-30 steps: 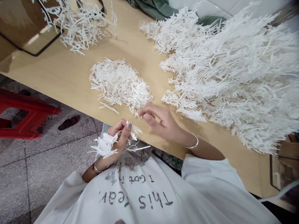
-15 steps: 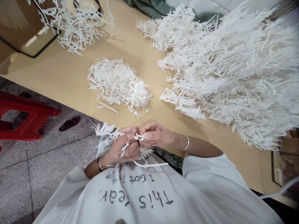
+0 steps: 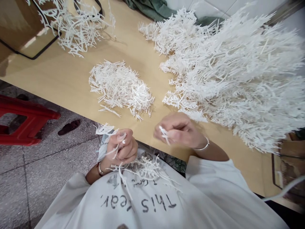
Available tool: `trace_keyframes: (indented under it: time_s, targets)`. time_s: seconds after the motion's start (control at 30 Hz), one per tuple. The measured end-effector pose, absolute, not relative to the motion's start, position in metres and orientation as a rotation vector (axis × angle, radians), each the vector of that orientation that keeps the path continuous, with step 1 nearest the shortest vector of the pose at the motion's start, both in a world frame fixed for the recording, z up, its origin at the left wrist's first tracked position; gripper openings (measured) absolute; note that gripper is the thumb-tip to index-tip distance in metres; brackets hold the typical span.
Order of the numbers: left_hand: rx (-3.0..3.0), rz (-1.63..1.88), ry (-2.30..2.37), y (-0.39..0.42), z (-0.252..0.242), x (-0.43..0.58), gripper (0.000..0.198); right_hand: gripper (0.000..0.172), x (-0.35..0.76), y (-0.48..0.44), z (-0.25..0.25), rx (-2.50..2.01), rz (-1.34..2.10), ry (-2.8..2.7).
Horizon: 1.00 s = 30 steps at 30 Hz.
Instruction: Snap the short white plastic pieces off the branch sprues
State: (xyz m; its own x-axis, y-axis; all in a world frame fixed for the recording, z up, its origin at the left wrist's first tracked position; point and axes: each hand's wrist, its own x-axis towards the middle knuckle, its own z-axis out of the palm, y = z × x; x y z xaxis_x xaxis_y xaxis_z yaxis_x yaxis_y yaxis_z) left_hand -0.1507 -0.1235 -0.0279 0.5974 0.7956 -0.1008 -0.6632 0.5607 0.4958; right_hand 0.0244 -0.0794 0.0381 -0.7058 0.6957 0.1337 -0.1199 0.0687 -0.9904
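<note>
The left hand (image 3: 122,148) has its grip clamped on a bunch of white strings (image 3: 149,168); some stick out at the side, and the rest hang over a white shirt (image 3: 200,203). The right hand (image 3: 178,128) is a bit blurry, with its grip pinched together on a small white piece (image 3: 164,132). The two hands are apart. Black writing on the shirt is upside down: one line says "This" and then "ear", and the letter before "ear" is not clear. The strings partly cover a smaller line above. On the bench (image 3: 59,79) are a small pile (image 3: 121,86) of short white bits, a big fluffy white heap (image 3: 238,79) to the right, and a white tangle (image 3: 79,28) at the far left.
</note>
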Motion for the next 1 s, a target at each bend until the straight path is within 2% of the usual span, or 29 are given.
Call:
trace_keyframes:
  time_s: [0.1,0.17,0.33,0.5,0.6,0.8,0.9,1.0]
  targets:
    - [0.455,0.848,0.275,-0.124,-0.022,-0.148,0.047,0.037,0.030,-0.062,0.042,-0.929,1.068,-2.076]
    - [0.485,0.852,0.331,-0.125,-0.020,-0.147,0.046,0.037,0.032,-0.052,0.034,-1.117,0.812,-2.110]
    - [0.637,0.934,0.612,-0.128,-0.023,-0.148,0.041,0.039,0.037,-0.034,0.009,-1.347,0.401,-2.208]
    - [0.713,0.968,0.622,-0.127,-0.027,-0.147,0.034,0.029,0.039,-0.028,0.001,-1.427,0.097,-2.310]
    - [0.702,0.992,0.570,-0.127,-0.029,-0.146,0.031,0.031,0.035,-0.037,0.010,-1.309,0.208,-2.221]
    - [0.768,0.886,0.626,-0.132,-0.017,-0.155,0.057,0.028,0.022,-0.075,0.038,-0.759,1.018,-2.299]
    - [0.854,0.741,0.700,-0.134,-0.011,-0.159,0.074,0.015,0.016,-0.086,0.040,-0.672,1.046,-2.386]
    - [1.000,0.675,0.571,-0.132,-0.012,-0.161,0.084,0.019,0.014,-0.090,0.039,-0.527,0.964,-2.459]
